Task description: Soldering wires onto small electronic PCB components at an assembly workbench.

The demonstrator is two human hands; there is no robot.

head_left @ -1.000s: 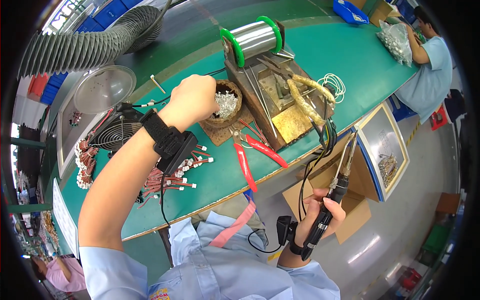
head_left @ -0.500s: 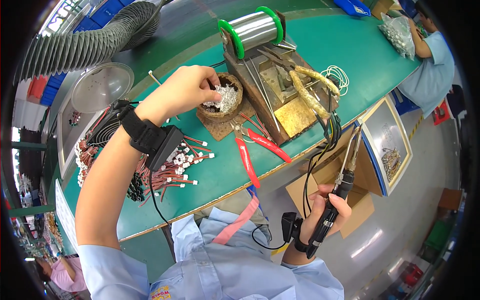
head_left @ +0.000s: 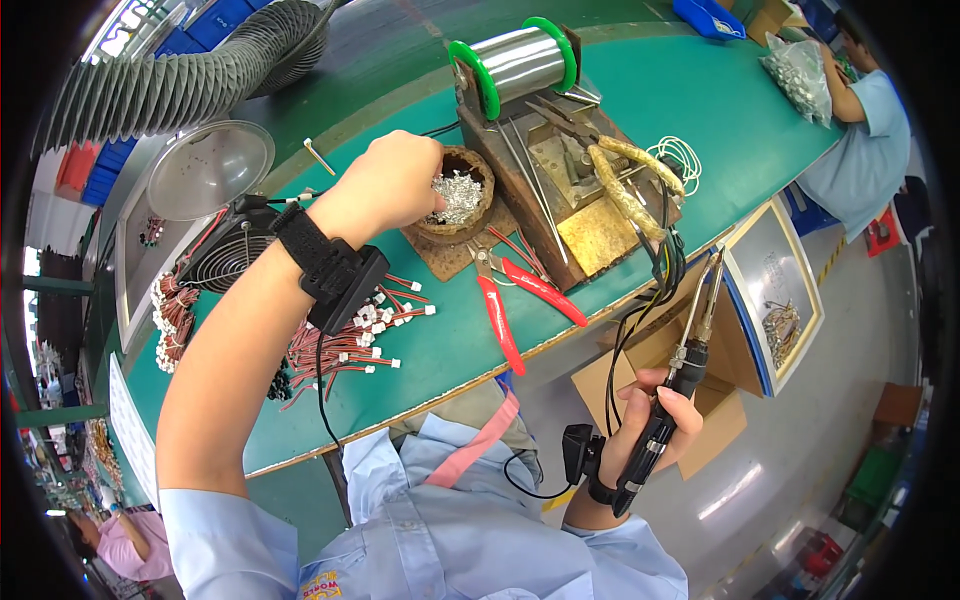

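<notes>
My left hand (head_left: 398, 182) is at the left rim of a round brown bowl (head_left: 487, 205) filled with crumpled silvery metal scraps (head_left: 458, 197). Its fingers are curled together with the tips down by the scraps; whatever they pinch is hidden. Past the bench's front edge, my right hand (head_left: 655, 420) grips the black handle of a soldering iron (head_left: 686, 370), whose metal tip points up and away. In front of the bowl lie cutting pliers (head_left: 505, 300) with spread red handles. Red-and-black wire leads with white connectors (head_left: 365, 330) are heaped under my left forearm.
A solder wire spool (head_left: 520, 62) with green flanges sits on a rusty metal stand holding pliers with wrapped handles (head_left: 625, 195) and a yellowish sponge (head_left: 597, 238). Behind my left wrist is a small fan (head_left: 222, 262). A cardboard box (head_left: 715, 415) stands below the bench; a co-worker (head_left: 860, 150) is at far right.
My left hand has turned and its fingers have curled in at the bowl, knuckles now uppermost. The left forearm has shifted a little right. My right hand and the soldering iron stay put.
</notes>
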